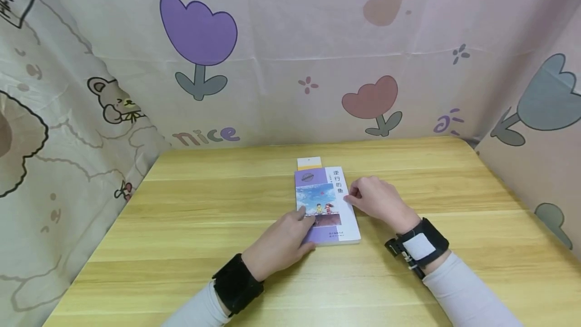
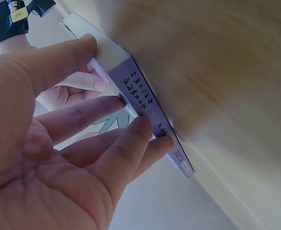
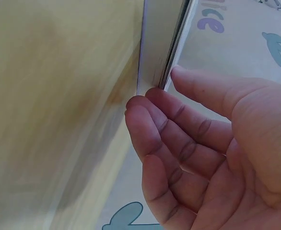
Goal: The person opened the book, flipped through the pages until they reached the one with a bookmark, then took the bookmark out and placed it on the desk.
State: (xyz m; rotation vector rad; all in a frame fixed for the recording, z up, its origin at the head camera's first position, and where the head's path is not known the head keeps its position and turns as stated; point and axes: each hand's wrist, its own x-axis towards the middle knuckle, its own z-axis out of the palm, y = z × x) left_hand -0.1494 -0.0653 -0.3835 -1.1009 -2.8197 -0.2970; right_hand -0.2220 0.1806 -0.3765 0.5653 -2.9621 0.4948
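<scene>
Both my hands meet the book (image 1: 315, 196), seen here over the remote feed, flat on the surface (image 1: 181, 216) with its long axis pointing away and spine to the left. My left hand (image 1: 282, 240) rests at the book's near spine corner, fingers loosely spread, touching without gripping. My right hand (image 1: 379, 198) lightly pinches the book's opposite long edge between thumb and curled fingers — the book lies directly left of them. A card (image 1: 308, 162) juts past the book's far end.

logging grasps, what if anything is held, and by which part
The book, by its lower left corner in the left hand. The right hand is at the right edge; whether it grips is unclear.
</scene>
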